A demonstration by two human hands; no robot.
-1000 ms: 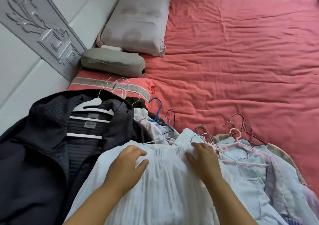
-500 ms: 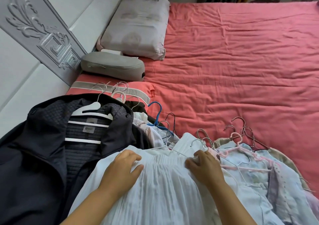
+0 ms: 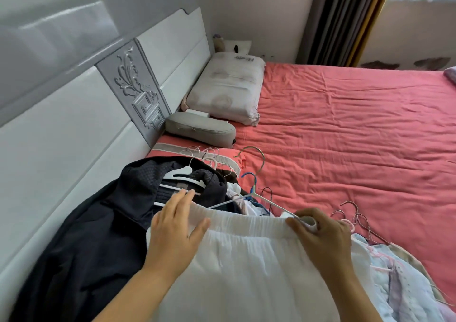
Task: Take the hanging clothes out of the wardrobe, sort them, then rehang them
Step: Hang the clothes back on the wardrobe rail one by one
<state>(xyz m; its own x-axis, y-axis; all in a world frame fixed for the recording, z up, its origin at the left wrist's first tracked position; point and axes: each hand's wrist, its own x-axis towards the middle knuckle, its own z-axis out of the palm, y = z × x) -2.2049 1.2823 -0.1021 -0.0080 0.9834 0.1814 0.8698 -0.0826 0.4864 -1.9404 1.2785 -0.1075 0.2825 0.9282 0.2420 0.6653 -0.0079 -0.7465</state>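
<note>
The person is standing over a bed (image 3: 345, 129) with a pink sheet, and a white skirt (image 3: 246, 260) with a gathered waistband is spread out in front of them, on top of the clothes pile. The left hand (image 3: 175, 233) lies flat on the left end of the waistband, fingers straight and spread, just pressing the fabric. The right hand (image 3: 323, 237) has its fingers curled, pinching the right end of the waistband together with the arm of a thin wire hanger (image 3: 256, 181), whose hook sticks up over the bed.

Left of the skirt there's a dark jacket (image 3: 81, 235) on a white hanger (image 3: 180, 173), lying by the headboard (image 3: 74, 124). On the right, a heap of pale blue and pink clothes (image 3: 394, 284) sits with a bunch of hanger hooks poking out. Further back, 2 pillows: a gray one (image 3: 199, 129) and a bigger white one (image 3: 227, 89) against the headboard.
</note>
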